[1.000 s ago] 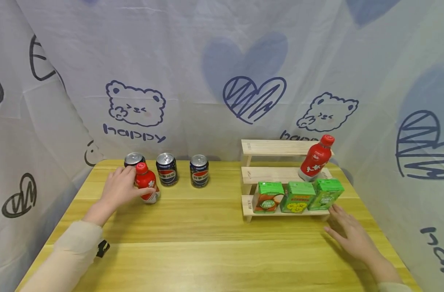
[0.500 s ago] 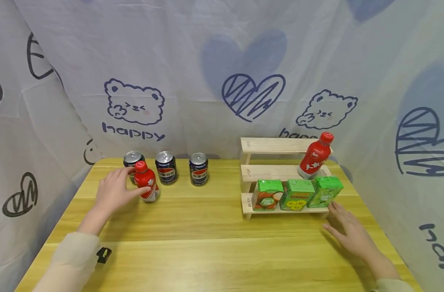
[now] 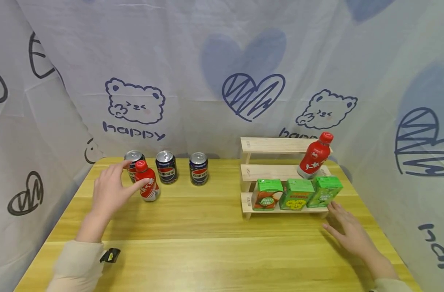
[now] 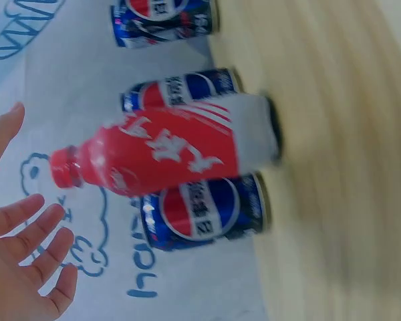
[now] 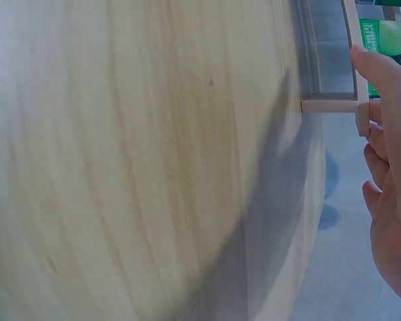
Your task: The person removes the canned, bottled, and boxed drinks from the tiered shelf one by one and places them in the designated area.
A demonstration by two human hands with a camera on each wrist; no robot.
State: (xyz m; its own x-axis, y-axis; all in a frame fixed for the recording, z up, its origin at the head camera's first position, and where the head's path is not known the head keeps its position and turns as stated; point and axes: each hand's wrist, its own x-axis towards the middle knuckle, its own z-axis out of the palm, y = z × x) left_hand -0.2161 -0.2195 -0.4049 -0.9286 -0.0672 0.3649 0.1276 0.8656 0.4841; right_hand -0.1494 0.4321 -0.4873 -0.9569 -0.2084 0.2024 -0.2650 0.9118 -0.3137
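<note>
A red bottle (image 3: pixel 146 181) with a pale base stands upright on the table at the left. My left hand (image 3: pixel 110 186) is beside it, thumb and fingers spread. In the left wrist view a gap separates that hand (image 4: pixel 30 247) from the bottle (image 4: pixel 167 144), though in the head view the thumb overlaps it. My right hand (image 3: pixel 349 233), fingers loosely extended, is at the front right corner of the wooden tiered shelf (image 3: pixel 248 207). Contact with the shelf cannot be told for certain. A green drink carton (image 3: pixel 324 192) stands on the lowest tier close to that hand.
Dark blue cola cans (image 3: pixel 166 168) stand in a row behind the bottle, one partly hidden. Two more cartons, a coconut one (image 3: pixel 267 196) and one with yellow flowers (image 3: pixel 297 195), share the lowest tier. Another red bottle (image 3: pixel 315 156) is on the middle tier. Printed cloth hangs behind.
The left hand has drawn back leftward from the red bottle, its fingers spreading off it. That bottle stays in place. The right hand has hardly moved.
</note>
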